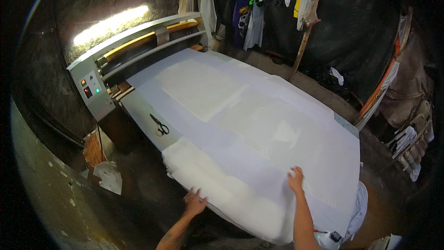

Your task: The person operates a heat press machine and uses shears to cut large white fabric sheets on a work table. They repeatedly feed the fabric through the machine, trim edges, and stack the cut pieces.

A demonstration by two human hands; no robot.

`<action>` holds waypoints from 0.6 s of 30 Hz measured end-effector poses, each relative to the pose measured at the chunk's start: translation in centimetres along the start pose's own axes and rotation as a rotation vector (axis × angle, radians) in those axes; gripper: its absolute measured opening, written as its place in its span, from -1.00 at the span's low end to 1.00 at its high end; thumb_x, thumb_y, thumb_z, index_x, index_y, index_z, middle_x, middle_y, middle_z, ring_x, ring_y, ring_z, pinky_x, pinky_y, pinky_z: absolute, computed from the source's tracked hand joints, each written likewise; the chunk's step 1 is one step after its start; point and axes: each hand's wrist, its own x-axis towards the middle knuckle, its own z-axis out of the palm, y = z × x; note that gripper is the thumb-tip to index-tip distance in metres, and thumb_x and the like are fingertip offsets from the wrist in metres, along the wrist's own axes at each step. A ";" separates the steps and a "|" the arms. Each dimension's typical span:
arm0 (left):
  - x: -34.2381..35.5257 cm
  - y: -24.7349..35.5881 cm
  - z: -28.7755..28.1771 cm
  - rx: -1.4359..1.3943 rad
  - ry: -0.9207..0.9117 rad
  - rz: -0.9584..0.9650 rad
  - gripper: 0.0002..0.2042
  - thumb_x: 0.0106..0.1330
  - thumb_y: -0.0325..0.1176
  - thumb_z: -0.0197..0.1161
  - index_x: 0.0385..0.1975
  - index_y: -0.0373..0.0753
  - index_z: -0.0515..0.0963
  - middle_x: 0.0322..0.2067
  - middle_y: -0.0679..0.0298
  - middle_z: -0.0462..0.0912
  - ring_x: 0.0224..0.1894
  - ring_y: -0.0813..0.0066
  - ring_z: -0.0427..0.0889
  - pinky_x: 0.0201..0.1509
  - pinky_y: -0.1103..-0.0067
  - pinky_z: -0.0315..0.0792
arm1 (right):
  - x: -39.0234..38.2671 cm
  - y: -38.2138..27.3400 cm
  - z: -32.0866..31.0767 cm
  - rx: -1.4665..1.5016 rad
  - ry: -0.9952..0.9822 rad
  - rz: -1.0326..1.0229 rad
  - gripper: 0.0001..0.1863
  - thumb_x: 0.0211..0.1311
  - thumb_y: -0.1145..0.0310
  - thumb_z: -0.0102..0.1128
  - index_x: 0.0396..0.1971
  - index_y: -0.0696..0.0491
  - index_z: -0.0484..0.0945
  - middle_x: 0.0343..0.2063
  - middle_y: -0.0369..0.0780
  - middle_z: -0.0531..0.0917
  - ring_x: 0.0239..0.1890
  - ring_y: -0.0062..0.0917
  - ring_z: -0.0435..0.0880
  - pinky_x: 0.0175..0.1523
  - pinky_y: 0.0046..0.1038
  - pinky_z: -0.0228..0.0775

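A long table is covered by a wide white sheet (222, 141), with paler white panels lying on it. Along its near left edge lies a thick, soft pile of white cloth (210, 176). My left hand (195, 203) is at the outer edge of that pile, its fingers spread. On the sheet to the right of the pile is my right hand (295, 180), fingers apart and slightly bent, with nothing visible in it. Black-handled scissors (160, 126) rest on the bare table strip beyond the pile.
A grey roller machine (95, 90) with lit buttons spans the table's far end. A small dark object (335, 236) lies by my right forearm. Bluish cloth (358, 210) hangs off the near right corner. Clothes (254, 25) hang on a line behind, near a wooden pole (305, 37).
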 end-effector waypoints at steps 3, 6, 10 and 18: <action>-4.4 -11.7 -4.5 -0.028 -0.117 -0.299 -0.34 0.25 0.01 0.18 0.27 -0.27 0.30 0.24 -0.20 0.26 0.30 -0.16 0.23 0.33 -0.04 0.05 | 4.3 -10.4 7.5 0.013 -0.187 0.110 -0.51 0.14 0.25 0.26 0.08 0.06 0.49 0.25 0.02 0.36 0.32 -0.14 0.26 0.38 -0.17 0.05; -6.3 -21.2 -6.0 -0.161 -0.190 -0.488 -0.34 0.28 -0.01 0.16 0.26 -0.35 0.28 0.23 -0.13 0.34 0.30 0.00 0.30 0.34 0.28 0.21 | 6.4 -16.4 12.2 -0.088 -0.267 0.093 -0.38 0.23 0.02 0.09 0.22 0.04 0.36 0.34 0.04 0.20 0.40 -0.09 0.11 0.42 -0.03 -0.12; -5.5 -28.5 -4.6 -0.307 -0.447 -0.699 -0.32 0.31 0.09 0.12 0.25 -0.35 0.31 0.25 -0.06 0.34 0.32 0.03 0.29 0.36 0.30 0.20 | 7.9 -20.6 17.2 -0.158 -0.295 0.125 -0.33 0.26 -0.08 -0.04 0.25 0.06 0.31 0.35 0.11 0.15 0.41 -0.02 0.02 0.40 0.13 -0.24; 6.6 -38.0 -9.7 -0.147 -0.702 -0.386 -0.19 0.30 0.28 -0.01 0.32 -0.33 0.22 0.22 -0.03 0.40 0.23 0.06 0.42 0.31 0.32 0.28 | 8.1 -25.5 22.9 -0.297 -0.205 0.361 -0.40 0.39 0.03 -0.17 0.28 0.13 0.28 0.41 0.02 -0.01 0.48 -0.14 -0.19 0.44 0.08 -0.50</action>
